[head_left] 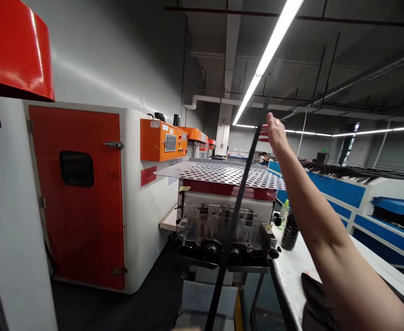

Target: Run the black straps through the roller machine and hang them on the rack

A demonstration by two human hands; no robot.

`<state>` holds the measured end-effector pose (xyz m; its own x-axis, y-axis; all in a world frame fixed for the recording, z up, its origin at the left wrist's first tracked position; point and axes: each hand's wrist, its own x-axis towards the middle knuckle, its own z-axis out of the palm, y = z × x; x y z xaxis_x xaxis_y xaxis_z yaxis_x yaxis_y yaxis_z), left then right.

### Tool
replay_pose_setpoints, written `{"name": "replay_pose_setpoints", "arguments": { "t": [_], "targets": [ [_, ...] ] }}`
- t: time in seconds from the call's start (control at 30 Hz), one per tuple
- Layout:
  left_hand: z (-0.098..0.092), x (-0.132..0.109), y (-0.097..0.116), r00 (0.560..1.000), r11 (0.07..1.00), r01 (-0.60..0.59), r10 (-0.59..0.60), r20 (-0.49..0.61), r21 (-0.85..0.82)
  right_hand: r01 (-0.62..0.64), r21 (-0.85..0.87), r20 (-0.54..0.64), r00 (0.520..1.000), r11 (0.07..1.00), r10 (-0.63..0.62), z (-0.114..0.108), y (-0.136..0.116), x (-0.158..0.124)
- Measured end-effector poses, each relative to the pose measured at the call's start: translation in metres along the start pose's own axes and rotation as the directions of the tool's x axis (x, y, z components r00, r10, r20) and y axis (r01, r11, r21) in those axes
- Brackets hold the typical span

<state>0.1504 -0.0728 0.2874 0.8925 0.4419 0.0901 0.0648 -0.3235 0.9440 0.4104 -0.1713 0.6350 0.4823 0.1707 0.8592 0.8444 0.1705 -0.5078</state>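
My right hand (275, 131) is raised high, right of centre, at the end of a bare outstretched arm. Its fingers are closed round the upper part of a long black strip (238, 207). From there the strip slants down and left to the bottom edge, in front of a machine (219, 225) with a clear cover and black rollers. A small tan sliver shows at the bottom edge beside the strip; it may be my left hand, but its fingers are hidden. On top of the machine lies a perforated metal sheet (236, 174).
To the left stands a white cabinet with an orange-red door (81, 239) and an orange control box (162, 140). A white table (295, 271) on the right bears a dark ribbed bottle (290, 234) and a green-capped bottle (285, 211). Blue-sided racks (343, 184) stand behind. A person (264, 158) is far back.
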Motion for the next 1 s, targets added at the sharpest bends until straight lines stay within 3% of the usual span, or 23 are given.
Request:
{"name": "replay_pose_setpoints", "arguments": {
  "t": [0.03,0.1,0.17,0.2,0.23,0.27,0.3,0.33,0.37,0.4,0.47,0.53,0.67,0.77,0.87,1.0],
  "targets": [
    [-0.014,-0.005,0.009,0.995,0.999,-0.028,0.03,0.1,-0.024,-0.045,-0.062,0.01,0.999,0.997,0.046,0.006,0.003,0.004],
    [-0.038,0.002,0.036,0.946,0.991,-0.095,0.121,0.3,-0.098,-0.041,-0.137,0.028,0.999,0.99,0.045,0.01,0.01,-0.019],
    [-0.055,0.025,0.068,0.902,0.972,-0.169,0.219,0.372,-0.162,-0.015,-0.139,0.135,0.99,0.99,0.034,0.009,0.013,-0.075],
    [-0.06,0.04,0.082,0.894,0.961,-0.202,0.259,0.365,-0.188,-0.048,-0.124,0.247,0.966,0.991,0.077,0.008,0.013,-0.11],
    [-0.063,0.054,0.094,0.886,0.95,-0.228,0.293,0.359,-0.213,-0.145,-0.115,0.394,0.902,0.983,0.179,0.007,0.012,-0.146],
    [-0.064,0.066,0.103,0.879,0.938,-0.248,0.323,0.35,-0.242,-0.261,-0.104,0.531,0.801,0.96,0.275,0.008,0.01,-0.18],
    [-0.064,0.076,0.11,0.875,0.926,-0.264,0.348,0.337,-0.269,-0.366,-0.095,0.636,0.693,0.926,0.34,0.009,0.009,-0.21],
    [-0.063,0.083,0.115,0.87,0.918,-0.273,0.364,0.334,-0.288,-0.437,-0.086,0.694,0.619,0.895,0.369,0.012,0.009,-0.235],
    [-0.063,0.088,0.119,0.863,0.914,-0.275,0.371,0.342,-0.298,-0.493,-0.066,0.728,0.571,0.867,0.38,0.016,0.009,-0.252],
    [-0.064,0.092,0.123,0.854,0.912,-0.272,0.375,0.36,-0.306,-0.53,-0.037,0.743,0.553,0.847,0.378,0.019,0.011,-0.263],
    [-0.068,0.1,0.135,0.835,0.911,-0.256,0.377,0.401,-0.324,-0.555,0.018,0.747,0.56,0.831,0.358,0.024,0.013,-0.265],
    [-0.076,0.112,0.159,0.825,0.906,-0.254,0.386,0.413,-0.338,-0.512,0.035,0.742,0.589,0.858,0.32,0.025,0.013,-0.248],
    [-0.1,0.152,0.232,0.815,0.866,-0.369,0.476,0.33,-0.338,-0.182,-0.013,0.615,0.774,0.983,0.152,0.021,0.001,-0.189],
    [-0.11,0.175,0.276,0.748,0.787,-0.499,0.603,0.278,-0.363,0.017,-0.04,0.514,0.858,0.999,0.006,0.024,0.0,-0.157],
    [-0.109,0.18,0.288,0.704,0.737,-0.585,0.669,0.239,-0.338,0.088,-0.026,0.498,0.865,0.996,-0.063,0.031,0.014,-0.146],
    [-0.101,0.172,0.268,0.71,0.723,-0.623,0.683,0.174,-0.297,0.062,-0.012,0.537,0.843,0.998,-0.046,0.041,0.036,-0.151]
  ]
}}
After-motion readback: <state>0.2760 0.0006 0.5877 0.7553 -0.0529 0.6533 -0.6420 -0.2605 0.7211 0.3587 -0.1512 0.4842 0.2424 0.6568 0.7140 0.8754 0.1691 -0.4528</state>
